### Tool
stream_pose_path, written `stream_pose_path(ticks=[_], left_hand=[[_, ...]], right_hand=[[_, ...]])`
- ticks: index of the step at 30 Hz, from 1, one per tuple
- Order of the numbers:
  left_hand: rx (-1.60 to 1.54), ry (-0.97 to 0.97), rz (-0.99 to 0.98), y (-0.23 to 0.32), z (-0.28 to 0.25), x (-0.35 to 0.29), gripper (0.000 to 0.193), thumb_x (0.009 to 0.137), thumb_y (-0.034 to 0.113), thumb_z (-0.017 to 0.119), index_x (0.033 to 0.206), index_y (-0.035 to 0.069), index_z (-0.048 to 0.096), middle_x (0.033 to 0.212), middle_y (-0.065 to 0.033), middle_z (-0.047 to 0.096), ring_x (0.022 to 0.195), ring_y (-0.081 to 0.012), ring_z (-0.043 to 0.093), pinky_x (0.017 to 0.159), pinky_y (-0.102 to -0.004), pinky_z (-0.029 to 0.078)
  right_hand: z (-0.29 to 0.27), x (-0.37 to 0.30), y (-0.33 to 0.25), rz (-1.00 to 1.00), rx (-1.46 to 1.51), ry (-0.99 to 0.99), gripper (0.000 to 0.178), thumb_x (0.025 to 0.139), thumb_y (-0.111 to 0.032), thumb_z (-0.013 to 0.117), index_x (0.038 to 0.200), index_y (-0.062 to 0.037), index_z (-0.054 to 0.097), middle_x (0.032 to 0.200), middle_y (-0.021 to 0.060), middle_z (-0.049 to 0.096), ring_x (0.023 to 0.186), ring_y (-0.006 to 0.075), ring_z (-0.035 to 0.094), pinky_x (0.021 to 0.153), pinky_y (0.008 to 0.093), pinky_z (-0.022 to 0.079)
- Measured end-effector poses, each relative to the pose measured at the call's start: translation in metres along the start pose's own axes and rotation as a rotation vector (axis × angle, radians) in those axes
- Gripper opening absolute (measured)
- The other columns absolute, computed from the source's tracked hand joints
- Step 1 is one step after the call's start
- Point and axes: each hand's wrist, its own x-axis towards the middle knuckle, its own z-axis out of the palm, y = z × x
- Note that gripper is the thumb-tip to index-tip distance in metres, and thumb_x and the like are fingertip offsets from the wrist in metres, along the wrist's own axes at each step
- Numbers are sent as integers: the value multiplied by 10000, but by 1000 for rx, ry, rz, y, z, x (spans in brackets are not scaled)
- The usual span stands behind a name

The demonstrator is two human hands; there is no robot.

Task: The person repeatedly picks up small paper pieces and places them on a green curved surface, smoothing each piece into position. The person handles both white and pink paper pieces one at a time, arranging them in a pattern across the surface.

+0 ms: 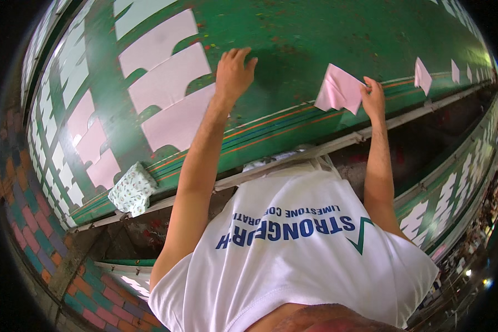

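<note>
A long green table (293, 33) stretches in front of me. Over its surface my left hand (235, 74) hovers or rests lightly, thumb apart from the fingers, holding nothing. Just left of it lie pale pink cut fabric pieces (169, 91), flat and in an overlapping row, each with curved notches. My right hand (373, 97) pinches the right corner of a single pink fabric piece (340, 88) near the table's front edge. That piece is creased and partly folded, its lower left end lying on or close to the striped border.
A folded patterned cloth (133, 189) lies on the front edge at left. More white and pink pieces (91, 141) cover the table's left end. Further pieces (422, 76) stand along the edge at right. A metal rail (337, 148) runs before my body. Another laden table (442, 199) stands at right.
</note>
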Motion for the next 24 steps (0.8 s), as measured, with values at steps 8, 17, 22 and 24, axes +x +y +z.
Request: stream_pose_path(ticks=[8, 17, 22, 24], left_hand=[[-101, -37, 56, 131, 101, -34, 184, 900, 169, 767, 1063, 84, 752, 1034, -99, 713, 996, -336, 640, 877, -464, 495], [178, 128, -41, 189, 172, -12, 341, 913, 241, 755, 1236, 140, 711, 1075, -72, 656, 1039, -312, 593, 918, -468, 447], [220, 86, -51, 185, 173, -14, 360, 937, 183, 691, 1297, 175, 694, 1075, -58, 636, 1050, -298, 583, 926, -456, 438], [219, 73, -29, 182, 172, -13, 373, 939, 164, 676, 1311, 191, 691, 1096, -60, 627, 1060, -299, 579, 926, -460, 435]], right_hand=[[6, 14, 25, -144, 128, -152, 170, 902, -152, 747, 1016, -33, 705, 1033, 145, 656, 954, 317, 674, 822, 429, 537], [1, 18, 37, -314, 247, -110, 144, 930, -128, 730, 1024, -52, 651, 997, 132, 663, 922, 339, 673, 780, 453, 532], [-6, 19, 45, -322, 329, -171, 138, 909, -130, 771, 947, -48, 667, 924, 101, 652, 848, 299, 680, 710, 407, 533], [-6, 17, 45, -368, 313, -163, 137, 904, -130, 776, 952, -53, 673, 934, 89, 646, 856, 292, 679, 710, 404, 537]])
